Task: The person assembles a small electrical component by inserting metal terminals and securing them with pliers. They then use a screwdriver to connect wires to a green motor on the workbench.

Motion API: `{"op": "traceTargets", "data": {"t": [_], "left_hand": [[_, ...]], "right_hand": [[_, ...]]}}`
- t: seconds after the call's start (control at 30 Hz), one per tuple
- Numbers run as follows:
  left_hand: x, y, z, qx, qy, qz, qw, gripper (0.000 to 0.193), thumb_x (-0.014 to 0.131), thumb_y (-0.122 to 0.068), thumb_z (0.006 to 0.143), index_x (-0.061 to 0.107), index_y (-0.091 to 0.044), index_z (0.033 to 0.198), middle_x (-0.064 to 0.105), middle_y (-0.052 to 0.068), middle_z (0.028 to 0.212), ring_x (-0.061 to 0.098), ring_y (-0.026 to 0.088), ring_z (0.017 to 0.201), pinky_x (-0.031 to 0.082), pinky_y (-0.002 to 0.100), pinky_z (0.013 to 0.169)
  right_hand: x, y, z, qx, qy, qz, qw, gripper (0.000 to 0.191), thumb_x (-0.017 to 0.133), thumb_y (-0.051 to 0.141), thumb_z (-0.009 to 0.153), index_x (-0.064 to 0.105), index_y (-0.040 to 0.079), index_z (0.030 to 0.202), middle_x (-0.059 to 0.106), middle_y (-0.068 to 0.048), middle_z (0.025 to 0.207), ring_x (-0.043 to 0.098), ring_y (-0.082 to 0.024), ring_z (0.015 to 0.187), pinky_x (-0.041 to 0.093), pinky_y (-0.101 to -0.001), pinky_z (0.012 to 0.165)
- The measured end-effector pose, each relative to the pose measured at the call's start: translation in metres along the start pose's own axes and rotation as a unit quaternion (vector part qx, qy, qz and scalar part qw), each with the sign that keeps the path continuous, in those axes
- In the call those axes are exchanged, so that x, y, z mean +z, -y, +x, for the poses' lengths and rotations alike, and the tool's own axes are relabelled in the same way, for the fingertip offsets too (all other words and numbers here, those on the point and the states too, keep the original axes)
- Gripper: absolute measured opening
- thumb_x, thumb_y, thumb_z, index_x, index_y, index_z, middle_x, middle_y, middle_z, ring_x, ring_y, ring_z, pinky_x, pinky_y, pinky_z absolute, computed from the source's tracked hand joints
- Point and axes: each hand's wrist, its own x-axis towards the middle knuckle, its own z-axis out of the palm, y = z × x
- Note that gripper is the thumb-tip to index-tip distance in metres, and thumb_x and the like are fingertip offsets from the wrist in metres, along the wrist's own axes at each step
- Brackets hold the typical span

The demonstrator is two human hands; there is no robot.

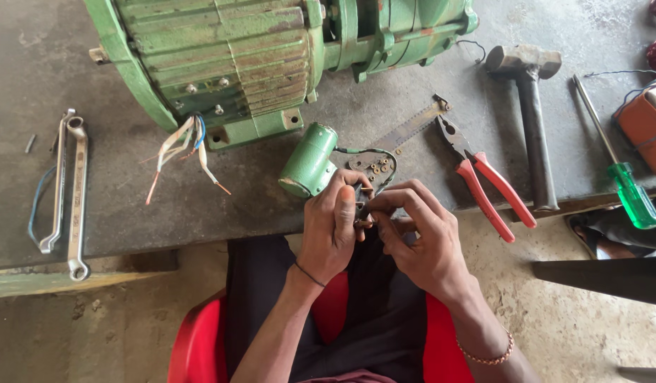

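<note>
steel spanners [71, 195] lie at the far left of the grey workbench [30, 64], two of them side by side with a loop of blue wire [35, 206] beside them. next along, a big green ribbed motor [228, 57] sits on the bench top, and a bunch of loose white, blue and orange leads [182, 152] hangs out of its lower side.

at the bench edge in the middle, a small green cylinder [308, 169] lies on its side, wired to a dark terminal plate [374, 164] just beside it. the left hand [333, 230] and right hand [420, 241] meet directly below that plate, just off the bench edge and over the lap. both pinch one small dark part [360, 207] between fingertips and thumbs (too covered to tell what it is), and the hands touch each other around it. a thin band circles the left wrist and a beaded bracelet [487, 357] the right.

further right, a rusty saw blade strip [413, 128] lies slanted, then red-handled pliers [484, 177], a hammer [530, 106] and a green-handled screwdriver [619, 167]. an orange box [643, 124] sits at the right edge.

the person sits on a red chair [200, 340].
</note>
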Motion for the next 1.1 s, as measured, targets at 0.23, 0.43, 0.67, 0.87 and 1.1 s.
{"op": "traceTargets", "data": {"t": [0.23, 0.43, 0.67, 0.87, 1.1], "left_hand": [[-0.008, -0.005, 0.001, 0.018, 0.013, -0.101, 0.995, 0.063, 0.03, -0.064, 0.108, 0.053, -0.006, 0.115, 0.068, 0.004, 0.103, 0.062, 0.006, 0.071, 0.053, 0.02, 0.054], [-0.02, -0.01, -0.003, 0.005, 0.061, -0.118, 0.991, 0.076, 0.03, -0.073, 0.101, 0.053, -0.007, 0.129, 0.071, 0.006, 0.096, 0.062, 0.006, 0.07, 0.051, 0.02, 0.055], [-0.024, -0.007, 0.002, 0.043, 0.078, -0.129, 0.988, 0.079, 0.03, -0.075, 0.101, 0.055, -0.008, 0.134, 0.067, 0.007, 0.101, 0.065, 0.01, 0.081, 0.055, 0.023, 0.062], [-0.024, -0.011, 0.003, 0.063, 0.098, -0.149, 0.982, 0.075, 0.032, -0.07, 0.105, 0.053, -0.006, 0.138, 0.063, 0.008, 0.109, 0.064, 0.013, 0.095, 0.058, 0.028, 0.077], [-0.016, 0.001, 0.008, 0.058, 0.064, -0.217, 0.972, 0.064, 0.04, -0.06, 0.111, 0.052, -0.004, 0.139, 0.062, 0.012, 0.122, 0.062, 0.017, 0.107, 0.057, 0.034, 0.093]], "right_hand": [[-0.027, -0.034, -0.007, -0.034, -0.109, -0.053, 0.992, 0.036, 0.074, 0.002, 0.097, 0.057, 0.007, 0.129, 0.061, -0.011, 0.132, 0.069, -0.021, 0.114, 0.062, -0.0339, 0.085], [-0.063, -0.043, -0.018, 0.044, -0.05, -0.396, 0.916, 0.065, 0.082, 0.026, 0.085, 0.058, 0.008, 0.143, 0.052, -0.02, 0.144, 0.043, -0.039, 0.129, 0.03, -0.0531, 0.106], [-0.077, -0.054, -0.026, 0.076, -0.015, -0.412, 0.908, 0.04, 0.078, 0.023, 0.085, 0.067, 0.008, 0.12, 0.065, -0.015, 0.129, 0.058, -0.034, 0.114, 0.05, -0.0461, 0.098], [-0.13, -0.08, -0.031, 0.37, 0.068, 0.046, 0.926, 0.052, 0.073, 0.029, 0.092, 0.068, -0.002, 0.134, 0.068, -0.021, 0.114, 0.076, -0.04, 0.087, 0.065, -0.0438, 0.068], [-0.072, -0.066, -0.098, 0.309, 0.142, 0.604, 0.72, 0.08, 0.084, 0.024, 0.08, 0.051, -0.012, 0.143, 0.054, -0.04, 0.137, 0.059, -0.053, 0.127, 0.054, -0.0659, 0.101]]}}
